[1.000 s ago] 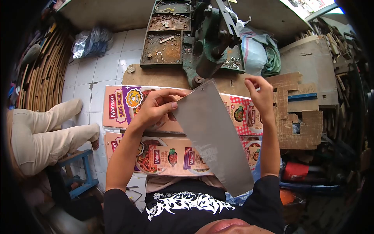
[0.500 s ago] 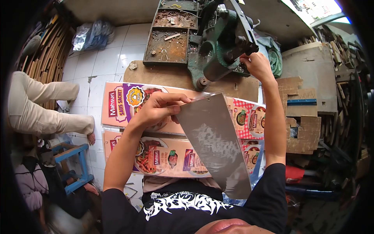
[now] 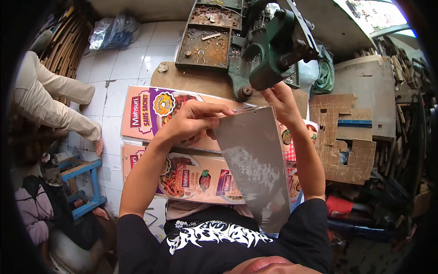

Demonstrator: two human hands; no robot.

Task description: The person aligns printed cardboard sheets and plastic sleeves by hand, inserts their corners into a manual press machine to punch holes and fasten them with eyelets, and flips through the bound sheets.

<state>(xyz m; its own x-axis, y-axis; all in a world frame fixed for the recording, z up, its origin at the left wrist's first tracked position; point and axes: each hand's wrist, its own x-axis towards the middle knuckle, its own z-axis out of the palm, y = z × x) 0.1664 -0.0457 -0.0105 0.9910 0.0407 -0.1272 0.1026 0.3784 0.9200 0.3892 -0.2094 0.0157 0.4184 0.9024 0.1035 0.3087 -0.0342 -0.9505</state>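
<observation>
A grey glossy sheet (image 3: 255, 164) hangs tilted in front of my chest. My left hand (image 3: 191, 118) pinches its upper left corner between thumb and fingers. My right hand (image 3: 280, 102) is by the sheet's upper right corner, below the head of a green hand press (image 3: 269, 68). Its fingers are drawn together; whatever is between them is too small or hidden to make out. Beneath the sheet lie printed food signs, an upper stack (image 3: 141, 114) and a lower stack (image 3: 200, 180), partly covered by my forearms and the sheet.
A rusty compartment tray (image 3: 210, 45) with small metal bits adjoins the press on a brown board (image 3: 200, 77). Cut cardboard (image 3: 328, 137) lies at right. At left are a person's trousered legs (image 3: 59, 96), another seated person (image 3: 36, 205) and a blue stool (image 3: 86, 182).
My right hand has moved left and toward me, from beside the press to the sheet's upper right corner. My left hand keeps its hold; the view has shifted slightly.
</observation>
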